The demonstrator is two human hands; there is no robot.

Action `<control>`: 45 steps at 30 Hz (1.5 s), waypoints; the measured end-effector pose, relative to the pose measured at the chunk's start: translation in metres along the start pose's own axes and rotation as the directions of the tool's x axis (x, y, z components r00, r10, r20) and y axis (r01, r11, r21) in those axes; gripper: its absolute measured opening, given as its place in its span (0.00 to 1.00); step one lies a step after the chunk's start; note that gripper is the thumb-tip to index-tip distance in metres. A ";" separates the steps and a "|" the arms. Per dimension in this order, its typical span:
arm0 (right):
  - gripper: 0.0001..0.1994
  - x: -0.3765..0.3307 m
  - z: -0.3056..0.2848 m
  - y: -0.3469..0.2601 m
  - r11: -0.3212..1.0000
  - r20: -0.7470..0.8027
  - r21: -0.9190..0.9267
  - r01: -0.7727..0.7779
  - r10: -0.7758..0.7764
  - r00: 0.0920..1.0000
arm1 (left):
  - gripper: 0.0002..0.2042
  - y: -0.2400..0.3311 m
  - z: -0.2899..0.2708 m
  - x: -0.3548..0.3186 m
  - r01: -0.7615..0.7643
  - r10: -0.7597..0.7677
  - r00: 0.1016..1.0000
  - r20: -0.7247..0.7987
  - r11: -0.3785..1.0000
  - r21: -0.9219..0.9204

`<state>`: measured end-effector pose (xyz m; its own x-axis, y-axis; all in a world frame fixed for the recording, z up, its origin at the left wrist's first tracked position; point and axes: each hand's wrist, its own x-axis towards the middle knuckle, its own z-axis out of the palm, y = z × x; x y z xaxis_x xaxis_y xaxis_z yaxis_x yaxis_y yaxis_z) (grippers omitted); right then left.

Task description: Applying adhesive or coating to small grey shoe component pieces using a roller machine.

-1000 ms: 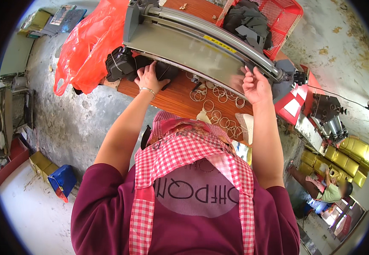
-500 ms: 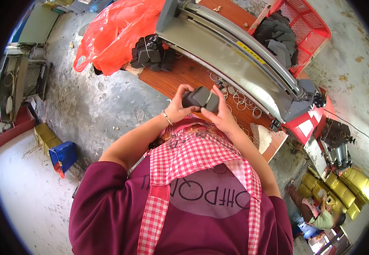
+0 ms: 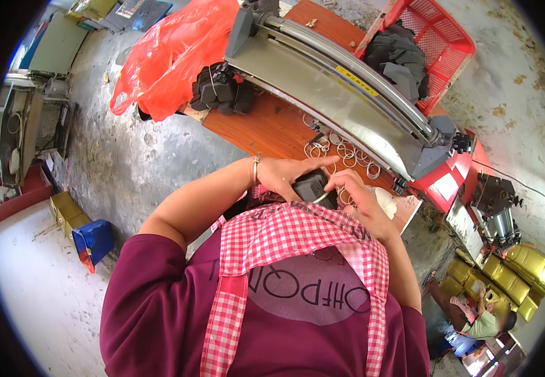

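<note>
A small stack of dark grey pieces (image 3: 313,185) is close against my apron, over the table's near edge. My left hand (image 3: 283,174) grips it from the left, with fingers reaching over its far side. From the right my right hand (image 3: 359,196) closes on the same stack, index finger bent against its top. A pale rubber band (image 3: 324,196) crosses the stack beside the right fingers; how far round it goes is hidden. Several loose pale rubber bands (image 3: 348,151) lie on the brown tabletop (image 3: 279,129) beyond my hands.
A long metal roller machine (image 3: 329,94) spans the table. Bundled dark pieces (image 3: 216,91) lie at its left end, near a red plastic bag (image 3: 172,56). A red basket (image 3: 451,38) of dark pieces stands at far right. Another person (image 3: 486,320) sits by gold packages at lower right.
Both hands have drawn the stack nearer my body and slightly right. It is tilted differently now, my right fingers have bent in beside the band, and the left hand covers more of it.
</note>
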<state>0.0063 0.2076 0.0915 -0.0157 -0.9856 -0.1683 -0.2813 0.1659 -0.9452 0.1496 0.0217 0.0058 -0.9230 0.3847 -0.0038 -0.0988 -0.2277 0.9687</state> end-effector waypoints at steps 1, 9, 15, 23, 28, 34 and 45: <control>0.18 -0.002 -0.003 0.001 0.998 0.029 -0.049 0.037 -0.036 0.999 | 0.53 0.006 -0.002 0.009 -0.054 0.045 0.998 0.048 0.977 0.207; 0.14 -0.022 -0.002 0.008 1.000 -0.028 0.024 -0.002 0.002 1.000 | 0.48 0.015 -0.015 0.025 0.008 -0.038 0.977 0.210 0.990 0.139; 0.06 -0.029 0.002 -0.009 0.957 -0.073 0.206 0.204 -0.193 0.978 | 0.41 0.007 -0.007 0.020 0.131 -0.099 0.989 0.109 0.928 -0.350; 0.07 -0.052 0.028 0.009 0.909 -0.204 0.378 0.178 -0.106 0.973 | 0.32 -0.031 -0.002 0.007 -0.266 -0.269 0.873 -0.406 0.436 -0.860; 0.16 -0.063 0.031 0.062 0.499 -0.442 -0.733 -0.461 0.166 0.882 | 0.31 -0.062 -0.006 0.023 0.053 -0.306 0.906 -0.292 0.766 -0.641; 0.17 -0.031 0.054 0.121 0.914 -0.692 0.113 -0.390 0.354 0.629 | 0.39 -0.126 -0.009 0.072 0.362 -0.433 0.875 -0.218 0.882 -0.301; 0.13 -0.018 0.040 0.137 0.909 -0.598 -0.260 -0.324 0.112 0.794 | 0.32 -0.100 -0.017 0.061 0.355 -0.250 0.933 -0.258 0.759 0.546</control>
<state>0.0063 0.2490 -0.0459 -0.6176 -0.7831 -0.0722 -0.5004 0.4622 -0.7321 0.0971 0.0522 -0.0959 -0.9326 0.1848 -0.3101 -0.1994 0.4526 0.8691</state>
